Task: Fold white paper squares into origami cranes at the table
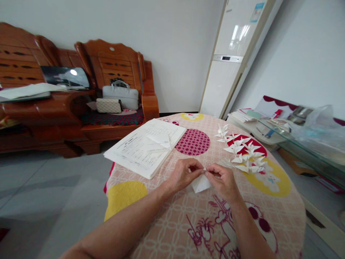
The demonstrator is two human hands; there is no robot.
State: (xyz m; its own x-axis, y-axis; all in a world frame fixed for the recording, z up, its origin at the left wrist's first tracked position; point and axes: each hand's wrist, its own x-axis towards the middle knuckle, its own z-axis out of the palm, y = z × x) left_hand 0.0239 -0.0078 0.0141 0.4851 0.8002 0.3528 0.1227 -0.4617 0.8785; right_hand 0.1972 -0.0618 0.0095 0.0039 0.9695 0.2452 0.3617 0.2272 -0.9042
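Note:
Between my two hands, just above the table, is a small folded piece of white paper [201, 184]. My left hand [185, 172] pinches its upper edge from the left with thumb and forefinger. From the right, my right hand [222, 178] pinches the same edge, so the fingertips of both hands nearly meet there. The lower part of the paper hangs as a pointed flap below the fingers. Beyond my right hand, several white folded paper cranes [242, 148] sit grouped on the cloth. Left of my hands lies a stack of printed sheets [134, 147] with a folded paper [159, 140] on top.
A patterned cloth [167, 230] covers the round table. At the right stands a glass-topped side table [302, 147] with papers and a plastic bag [323, 122]. Behind are a wooden chair [118, 61] holding bags [121, 95], and a tall white air conditioner [226, 79].

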